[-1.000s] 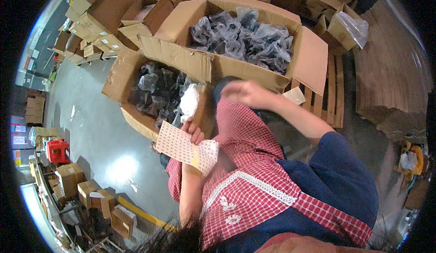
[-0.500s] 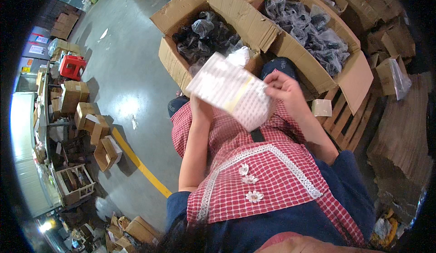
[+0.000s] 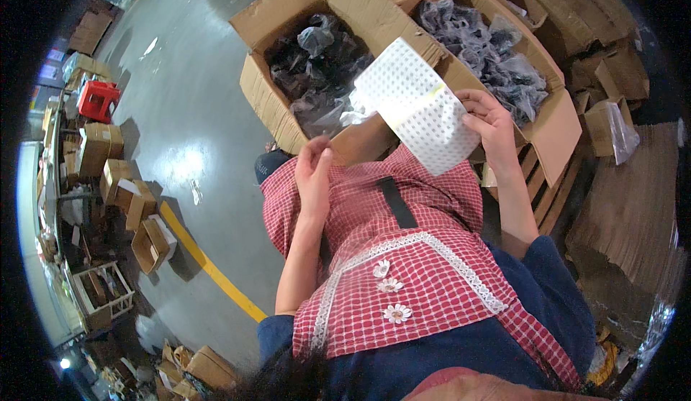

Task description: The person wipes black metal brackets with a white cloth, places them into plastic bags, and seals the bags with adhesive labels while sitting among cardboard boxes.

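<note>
My right hand [image 3: 493,124] pinches the right edge of a white sheet [image 3: 421,110] covered in rows of small grey marks, with a pale yellow strip across its middle. It is held up tilted in front of the open cartons. My left hand [image 3: 314,174] is apart from the sheet, over my lap at the left. Its fingers are curled with the thumb close against them; anything between the fingertips is too small to make out. Just beyond it stands an open carton [image 3: 263,102] of dark items in clear plastic bags [image 3: 320,59]. White crumpled material [image 3: 356,110] lies at its near side.
A second open carton [image 3: 561,131] of bagged dark items [image 3: 482,52] stands at the right on a wooden pallet [image 3: 554,203]. Flattened cardboard [image 3: 626,221] is stacked farther right. Along the left are a red stool [image 3: 98,101], small cartons [image 3: 101,149] and a yellow floor line [image 3: 209,264].
My left hand has let go of the sheet and drawn back toward my lap. With the sheet, my right hand has moved up and to the right.
</note>
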The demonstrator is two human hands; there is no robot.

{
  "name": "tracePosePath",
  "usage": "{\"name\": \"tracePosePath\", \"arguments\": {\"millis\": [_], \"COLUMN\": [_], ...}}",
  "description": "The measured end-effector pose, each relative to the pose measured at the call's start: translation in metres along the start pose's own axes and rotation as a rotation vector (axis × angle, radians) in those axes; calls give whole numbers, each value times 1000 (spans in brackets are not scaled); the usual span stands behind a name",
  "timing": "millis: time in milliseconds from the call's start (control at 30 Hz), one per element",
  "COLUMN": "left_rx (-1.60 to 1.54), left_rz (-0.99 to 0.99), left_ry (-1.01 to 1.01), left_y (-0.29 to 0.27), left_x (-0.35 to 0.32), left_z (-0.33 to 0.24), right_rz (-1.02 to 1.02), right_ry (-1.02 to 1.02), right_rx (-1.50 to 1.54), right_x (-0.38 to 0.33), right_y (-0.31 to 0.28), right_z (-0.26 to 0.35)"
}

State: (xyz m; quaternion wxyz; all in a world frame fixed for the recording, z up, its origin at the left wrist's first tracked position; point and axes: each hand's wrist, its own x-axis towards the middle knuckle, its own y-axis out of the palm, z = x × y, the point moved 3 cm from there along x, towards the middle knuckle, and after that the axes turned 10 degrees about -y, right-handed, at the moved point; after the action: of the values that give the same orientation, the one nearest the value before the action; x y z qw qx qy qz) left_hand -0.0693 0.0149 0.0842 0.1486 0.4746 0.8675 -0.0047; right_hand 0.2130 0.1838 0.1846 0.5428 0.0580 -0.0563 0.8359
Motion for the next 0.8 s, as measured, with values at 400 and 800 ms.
{"name": "tracePosePath", "arguments": {"millis": [400, 800], "left_rx": [779, -258], "left_rz": [728, 724], "left_ry": [283, -574], "left_y": [87, 58], "left_x": [-8, -55], "left_z": [-64, -75], "right_rz": [465, 773], "right_ry": [-972, -754], "right_rx": [-837, -727], "right_x": [9, -16], "right_y": [59, 80], "right_z": [81, 44]}}
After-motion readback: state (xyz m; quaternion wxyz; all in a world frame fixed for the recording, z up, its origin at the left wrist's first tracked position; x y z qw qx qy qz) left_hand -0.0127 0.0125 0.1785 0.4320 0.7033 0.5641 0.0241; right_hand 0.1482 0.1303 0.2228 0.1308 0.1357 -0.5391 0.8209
